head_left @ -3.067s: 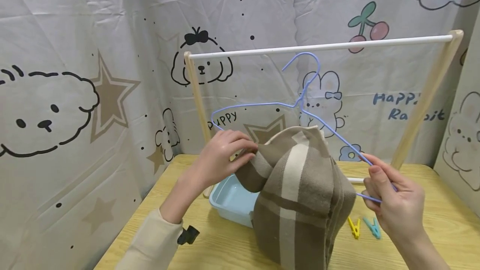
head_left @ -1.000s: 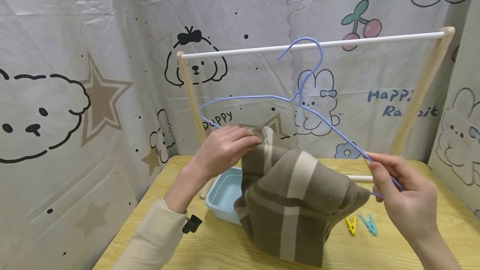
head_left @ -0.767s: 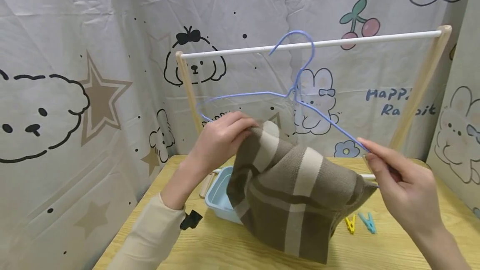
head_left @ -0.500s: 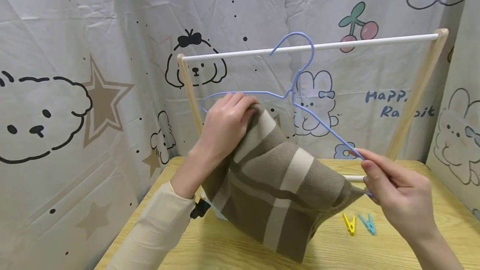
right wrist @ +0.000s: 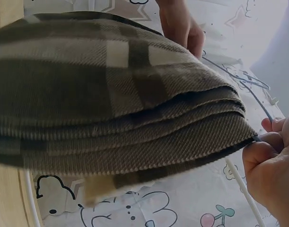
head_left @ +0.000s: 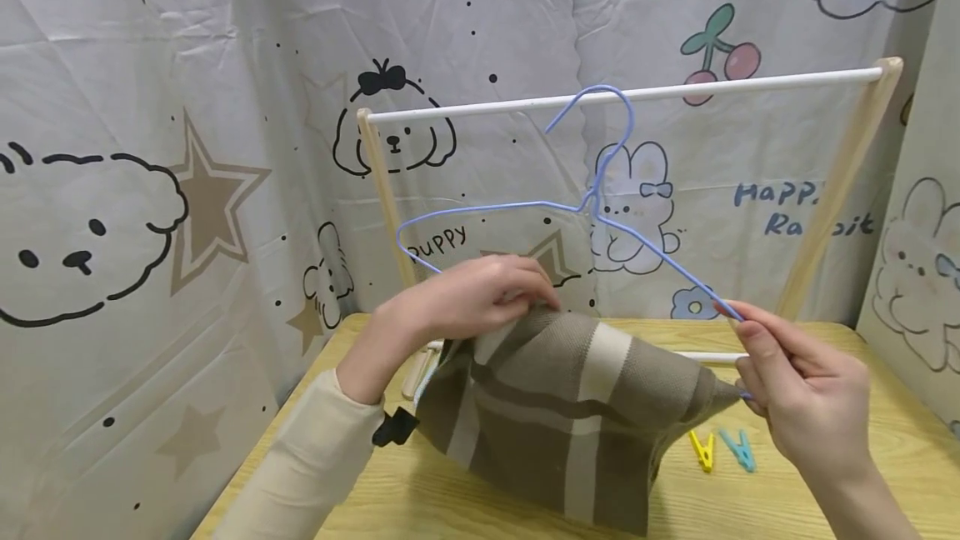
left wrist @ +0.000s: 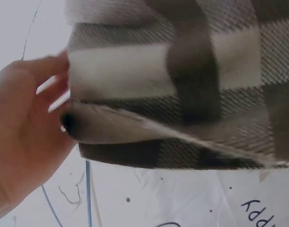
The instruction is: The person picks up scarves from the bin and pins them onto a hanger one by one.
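Observation:
A brown and cream plaid scarf (head_left: pixel 600 415), folded in layers, hangs over the lower wire of a blue clothes hanger (head_left: pixel 495 207). My left hand (head_left: pixel 487 294) pinches the scarf's upper edge left of centre. In the left wrist view, thumb and fingers meet at the border of the cloth (left wrist: pixel 130 71). With my right hand (head_left: pixel 810 394) I grip the hanger's right corner. The right wrist view has several stacked layers of scarf (right wrist: pixel 182 127) tapering toward that hand. Cloth hides most of the lower wire. The hook stands in front of the rack's bar, apparently not hung on it.
Behind the hanger stands a rack with a white top bar (head_left: pixel 487 107) and wooden legs. A yellow clothespin (head_left: pixel 702 450) and a teal clothespin (head_left: pixel 740 450) lie on the wooden table (head_left: pixel 810 498). The scarf covers nearly all of a light blue basin. A printed curtain surrounds the table.
The scarf has been spread from a bunched hang toward both sides along the wire. My left hand rose with its edge, then came down and rightward. The right hand keeps its grip on the hanger.

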Tool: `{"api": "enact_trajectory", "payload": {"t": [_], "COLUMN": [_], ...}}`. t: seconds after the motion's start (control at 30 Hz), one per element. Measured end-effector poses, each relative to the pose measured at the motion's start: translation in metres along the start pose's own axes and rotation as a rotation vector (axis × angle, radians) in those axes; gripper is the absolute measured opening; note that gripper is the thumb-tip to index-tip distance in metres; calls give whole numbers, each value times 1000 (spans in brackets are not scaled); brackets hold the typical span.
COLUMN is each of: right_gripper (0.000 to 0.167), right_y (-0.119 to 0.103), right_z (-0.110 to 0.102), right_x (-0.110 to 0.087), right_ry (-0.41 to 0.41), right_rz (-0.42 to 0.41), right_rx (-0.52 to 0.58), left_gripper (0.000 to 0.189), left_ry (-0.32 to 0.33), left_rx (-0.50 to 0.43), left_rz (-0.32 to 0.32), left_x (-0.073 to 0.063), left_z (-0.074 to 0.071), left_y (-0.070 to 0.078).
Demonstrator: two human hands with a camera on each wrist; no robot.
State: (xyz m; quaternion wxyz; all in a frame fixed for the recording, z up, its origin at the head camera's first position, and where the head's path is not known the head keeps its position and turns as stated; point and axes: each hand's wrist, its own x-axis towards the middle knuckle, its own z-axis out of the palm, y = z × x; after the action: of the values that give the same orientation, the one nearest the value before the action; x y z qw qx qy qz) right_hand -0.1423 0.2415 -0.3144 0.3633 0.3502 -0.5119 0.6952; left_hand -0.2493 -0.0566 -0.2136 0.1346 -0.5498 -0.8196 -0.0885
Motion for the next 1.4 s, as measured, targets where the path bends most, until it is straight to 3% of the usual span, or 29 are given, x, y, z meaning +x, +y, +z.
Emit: {"api": "enact_trajectory", "payload": {"t": [0.1, 0.2, 0.3, 0.47, 0.57, 0.73, 0.83, 0.93, 1.0, 1.03, 1.1, 1.17, 1.23, 1.33, 1.4], "right_gripper": [27, 28, 27, 28, 31, 34, 35, 34, 33, 32, 32, 32, 33, 33, 33], "right_y": [1, 1, 1, 0, 1, 6, 6, 4, 2, 1, 1, 0, 1, 1, 0], "right_z": [-1, -1, -1, -2, -4, -4, -3, -1, -1, -1, -2, -4, -6, -9, -9], "right_x": [0, -1, -1, -1, -2, -7, -12, -12, -12, -12, -12, -12, -11, -7, -3], "right_ry": [5, -10, -19, -27, -79, -154, -159, -172, -168, -158, -121, -89, -75, -73, -70], "right_rz": [-13, -29, -40, -12, 6, 18, 33, 19, 12, 11, 15, 30, 29, 14, 1], "right_rx": [13, 46, 53, -15, -11, 19, 18, 36, 48, 43, 23, 30, 65, 158, 201], "left_gripper": [28, 33, 43, 31, 26, 14, 10, 9, 10, 10, 12, 11, 10, 17, 27], "left_ry": [-78, -70, -14, 123, 141, 178, 292, 316, 233, 171, 69, 52, 99, 167, 166], "left_rx": [-48, -9, 39, 40, -42, -304, -298, -185, -91, -59, -30, -31, -79, -93, -47], "left_rz": [74, 87, 124, 159, 146, 102, 5, -224, -375, -421, -444, -401, -311, -99, 47], "left_x": [-3, -7, -8, -6, -4, 0, 4, 8, 10, 10, 8, 6, 2, -4, -5], "left_z": [2, 9, 18, 23, 21, 17, 19, 21, 21, 22, 25, 28, 29, 25, 23], "left_y": [6, 7, 6, 1, -1, -4, -7, -13, -15, -16, -16, -14, -11, -2, 3]}}
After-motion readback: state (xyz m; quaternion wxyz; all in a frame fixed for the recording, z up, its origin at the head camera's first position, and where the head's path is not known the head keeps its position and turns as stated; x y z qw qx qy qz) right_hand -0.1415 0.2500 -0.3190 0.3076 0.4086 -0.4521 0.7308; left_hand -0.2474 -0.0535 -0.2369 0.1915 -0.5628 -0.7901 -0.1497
